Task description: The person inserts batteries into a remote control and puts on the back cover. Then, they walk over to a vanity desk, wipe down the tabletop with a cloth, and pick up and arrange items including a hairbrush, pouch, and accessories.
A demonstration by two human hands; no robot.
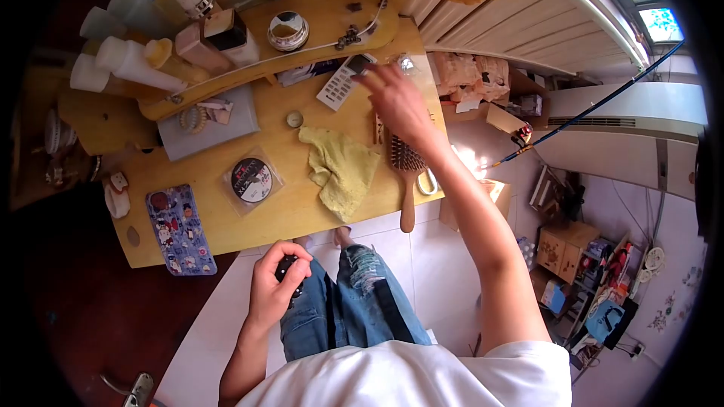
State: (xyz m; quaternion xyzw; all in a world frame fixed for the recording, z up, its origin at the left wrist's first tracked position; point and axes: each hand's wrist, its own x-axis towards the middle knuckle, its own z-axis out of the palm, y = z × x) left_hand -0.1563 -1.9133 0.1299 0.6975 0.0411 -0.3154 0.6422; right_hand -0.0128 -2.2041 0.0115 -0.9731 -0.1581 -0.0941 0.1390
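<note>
My left hand (280,280) is closed around a small black thing with white dots (285,265), held above my lap; its kind is hard to make out. Over the back right of the table, my right hand (396,102) reaches out with its fingers stretched and nothing visible in them. Its fingertips are over the dark-screen end of a white remote control (333,94); contact cannot be judged. Below that wrist lies a wooden hairbrush (407,188), its handle sticking out past the table's front edge. A crumpled yellow-green cloth (343,173) lies left of the brush.
On the yellow wooden table (204,215) are a round black-labelled disc pack (251,179), a blue patterned case (179,230) and a grey box (204,132). Bottles (124,56) and a silver-lidded jar (288,30) stand on the raised shelf. A cardboard box (494,196) is at the right.
</note>
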